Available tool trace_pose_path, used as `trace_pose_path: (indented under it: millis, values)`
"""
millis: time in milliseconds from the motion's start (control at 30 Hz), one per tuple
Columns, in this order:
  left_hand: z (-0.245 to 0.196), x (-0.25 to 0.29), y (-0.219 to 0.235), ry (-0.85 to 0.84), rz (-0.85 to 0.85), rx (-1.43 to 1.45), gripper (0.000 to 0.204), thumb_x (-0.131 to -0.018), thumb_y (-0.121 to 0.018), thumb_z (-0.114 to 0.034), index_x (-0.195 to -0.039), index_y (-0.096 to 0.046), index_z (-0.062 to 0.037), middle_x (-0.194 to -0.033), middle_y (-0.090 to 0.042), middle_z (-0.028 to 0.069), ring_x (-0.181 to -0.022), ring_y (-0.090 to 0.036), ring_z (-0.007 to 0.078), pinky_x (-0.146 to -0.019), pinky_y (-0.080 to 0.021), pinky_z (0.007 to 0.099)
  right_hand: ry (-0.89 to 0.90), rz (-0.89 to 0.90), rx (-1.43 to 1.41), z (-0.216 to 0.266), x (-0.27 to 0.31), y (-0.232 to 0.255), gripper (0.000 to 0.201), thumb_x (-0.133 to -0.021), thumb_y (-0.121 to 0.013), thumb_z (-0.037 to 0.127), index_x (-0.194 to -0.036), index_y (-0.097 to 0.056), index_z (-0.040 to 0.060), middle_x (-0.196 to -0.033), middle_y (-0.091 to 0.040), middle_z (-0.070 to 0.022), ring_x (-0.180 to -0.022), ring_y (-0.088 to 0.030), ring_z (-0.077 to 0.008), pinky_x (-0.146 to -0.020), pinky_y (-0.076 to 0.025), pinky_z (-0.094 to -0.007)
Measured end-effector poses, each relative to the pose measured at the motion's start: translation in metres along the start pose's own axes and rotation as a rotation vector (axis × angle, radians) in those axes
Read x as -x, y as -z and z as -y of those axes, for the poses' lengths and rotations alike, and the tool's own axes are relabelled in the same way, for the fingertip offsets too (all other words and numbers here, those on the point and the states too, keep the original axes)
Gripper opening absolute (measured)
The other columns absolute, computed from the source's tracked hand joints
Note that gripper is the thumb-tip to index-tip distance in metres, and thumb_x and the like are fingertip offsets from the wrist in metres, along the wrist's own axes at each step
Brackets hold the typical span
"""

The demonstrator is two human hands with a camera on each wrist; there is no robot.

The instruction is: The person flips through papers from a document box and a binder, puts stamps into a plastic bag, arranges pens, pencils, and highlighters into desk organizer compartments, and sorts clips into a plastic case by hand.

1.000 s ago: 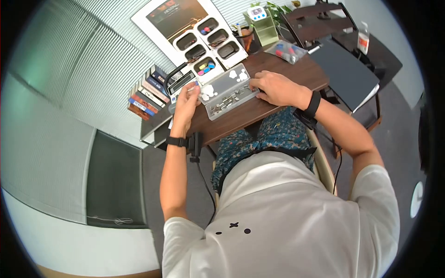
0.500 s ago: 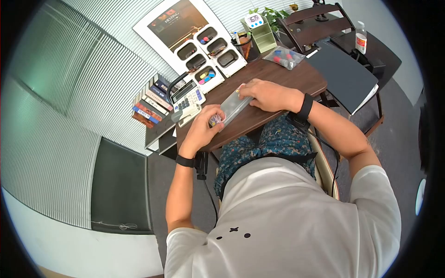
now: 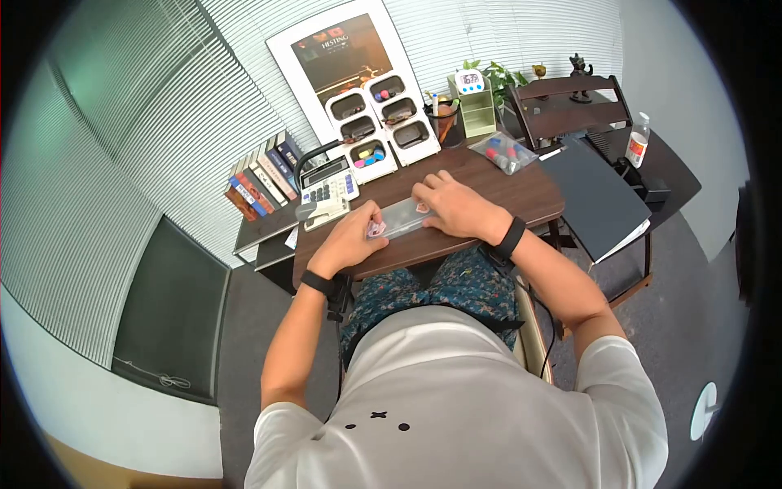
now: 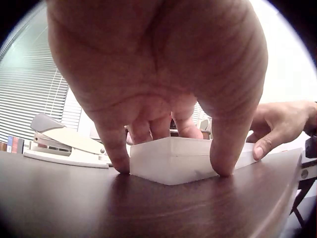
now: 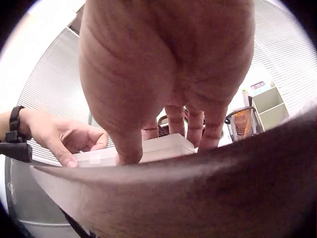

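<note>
A long translucent plastic case [image 3: 403,218] lies closed on the brown desk, with pinkish stickers near its two ends. The left hand [image 3: 350,238] grips its left end; in the left wrist view the thumb and fingers straddle the case [image 4: 171,157] and reach down to the desktop. At the other end the right hand [image 3: 463,210] holds the case, thumb on the near side and fingers over the far side, as the right wrist view of the case [image 5: 171,145] also shows. What lies inside the case cannot be made out.
Behind the case stand a calculator [image 3: 338,186], a stapler [image 3: 318,210], white compartment trays [image 3: 377,169], a mesh pen cup [image 3: 445,130] and a green holder [image 3: 479,118]. A bag of markers [image 3: 507,155] lies right, books [image 3: 265,179] left. The desk's front edge [image 3: 440,254] is near.
The case was open with small metal pieces inside, and is now closed. Both hands have come onto its ends, and the case has turned closer to level with the desk's front edge.
</note>
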State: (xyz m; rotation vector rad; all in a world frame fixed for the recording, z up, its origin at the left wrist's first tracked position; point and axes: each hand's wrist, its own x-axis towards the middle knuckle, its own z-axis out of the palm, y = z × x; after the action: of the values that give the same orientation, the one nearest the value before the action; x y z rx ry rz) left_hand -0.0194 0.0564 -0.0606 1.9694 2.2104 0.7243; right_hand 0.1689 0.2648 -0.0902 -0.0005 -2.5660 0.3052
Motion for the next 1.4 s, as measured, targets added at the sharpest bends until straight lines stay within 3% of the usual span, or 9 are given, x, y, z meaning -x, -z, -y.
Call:
trace_pose_path:
  millis: [133, 233, 300, 333, 600, 933, 1167, 1233, 1400]
  values:
    - [0.000, 0.000, 0.003, 0.046, 0.002, 0.025, 0.043, -0.081, -0.086, -0.014, -0.107, -0.054, -0.0065, -0.096, -0.063, 0.0129, -0.092, -0.062, 0.0297, -0.085, -0.050, 0.0395, 0.064, 0.037, 0.011, 0.001, 0.002, 0.003, 0.056, -0.081, -0.087, 0.013, -0.130, -0.062, 0.0075, -0.118, -0.067, -0.0145, -0.114, -0.057, -0.0403, -0.103, -0.048, -0.0479]
    - [-0.016, -0.001, 0.011, -0.086, -0.221, -0.094, 0.043, -0.075, -0.087, -0.006, -0.107, -0.058, -0.0069, -0.104, -0.066, 0.0134, -0.102, -0.063, 0.0342, -0.090, -0.051, 0.0424, 0.053, 0.015, -0.011, 0.003, 0.000, 0.017, 0.056, -0.082, -0.086, 0.011, -0.131, -0.059, 0.0070, -0.123, -0.066, -0.0158, -0.115, -0.057, -0.0406, -0.104, -0.048, -0.0481]
    - [-0.049, -0.003, 0.026, -0.246, -0.418, -0.331, 0.046, -0.073, -0.089, -0.009, -0.108, -0.060, -0.0062, -0.112, -0.066, 0.0129, -0.110, -0.060, 0.0371, -0.094, -0.049, 0.0442, 0.098, -0.272, -0.123, 0.002, -0.001, 0.021, 0.059, -0.082, -0.086, 0.009, -0.132, -0.056, 0.0066, -0.125, -0.064, -0.0158, -0.117, -0.056, -0.0409, -0.104, -0.047, -0.0488]
    - [-0.055, -0.003, 0.028, -0.343, -0.514, -0.445, 0.046, -0.073, -0.089, -0.010, -0.108, -0.060, -0.0057, -0.114, -0.066, 0.0127, -0.111, -0.059, 0.0375, -0.095, -0.049, 0.0443, 0.022, -0.172, -0.163, 0.001, 0.000, 0.025, 0.060, -0.081, -0.086, 0.006, -0.132, -0.054, 0.0061, -0.129, -0.062, -0.0152, -0.118, -0.056, -0.0410, -0.103, -0.048, -0.0494]
    - [-0.004, 0.002, 0.006, -0.020, -0.047, -0.174, 0.053, -0.076, -0.089, -0.014, -0.116, -0.056, -0.0062, -0.114, -0.067, 0.0160, -0.109, -0.061, 0.0394, -0.096, -0.049, 0.0468, 0.023, 0.061, -0.119, 0.006, 0.002, 0.012, 0.052, -0.083, -0.085, 0.009, -0.128, -0.059, 0.0072, -0.121, -0.068, -0.0152, -0.118, -0.059, -0.0408, -0.101, -0.050, -0.0498]
    - [0.008, -0.001, 0.008, -0.003, 0.016, -0.077, 0.054, -0.081, -0.089, -0.015, -0.119, -0.052, -0.0057, -0.109, -0.067, 0.0198, -0.107, -0.064, 0.0427, -0.092, -0.049, 0.0485, -0.012, 0.133, -0.094, 0.005, -0.004, 0.014, 0.032, -0.102, -0.068, 0.022, -0.128, -0.060, 0.0059, -0.115, -0.072, -0.0223, -0.111, -0.064, -0.0458, -0.092, -0.052, -0.0544]
    - [0.021, -0.001, 0.014, 0.035, 0.025, 0.157, 0.066, -0.083, -0.091, -0.021, -0.133, -0.051, -0.0035, -0.120, -0.069, 0.0200, -0.120, -0.065, 0.0283, -0.101, -0.050, 0.0404, -0.182, 0.175, -0.244, 0.012, -0.014, 0.029, 0.026, -0.104, -0.065, 0.025, -0.116, -0.064, 0.0015, -0.105, -0.072, -0.0244, -0.108, -0.066, -0.0471, -0.085, -0.051, -0.0543]
    - [0.028, -0.004, 0.017, 0.039, 0.031, 0.229, 0.068, -0.086, -0.089, -0.022, -0.138, -0.051, -0.0028, -0.123, -0.069, 0.0196, -0.123, -0.064, 0.0250, -0.102, -0.050, 0.0383, 0.006, -0.197, -0.116, 0.009, -0.013, 0.020, 0.023, -0.102, -0.067, 0.021, -0.111, -0.065, -0.0002, -0.108, -0.070, -0.0234, -0.105, -0.066, -0.0453, -0.082, -0.051, -0.0523]
    - [0.052, -0.007, 0.016, 0.037, -0.149, 0.120, 0.029, -0.104, -0.071, -0.030, -0.111, -0.070, -0.0025, -0.089, -0.070, 0.0066, -0.082, -0.067, 0.0140, -0.077, -0.058, 0.0324, -0.001, -0.326, 0.025, 0.036, -0.009, 0.033, 0.014, -0.095, -0.069, 0.013, -0.098, -0.066, 0.0001, -0.104, -0.069, -0.0196, -0.099, -0.067, -0.0412, -0.083, -0.053, -0.0496]
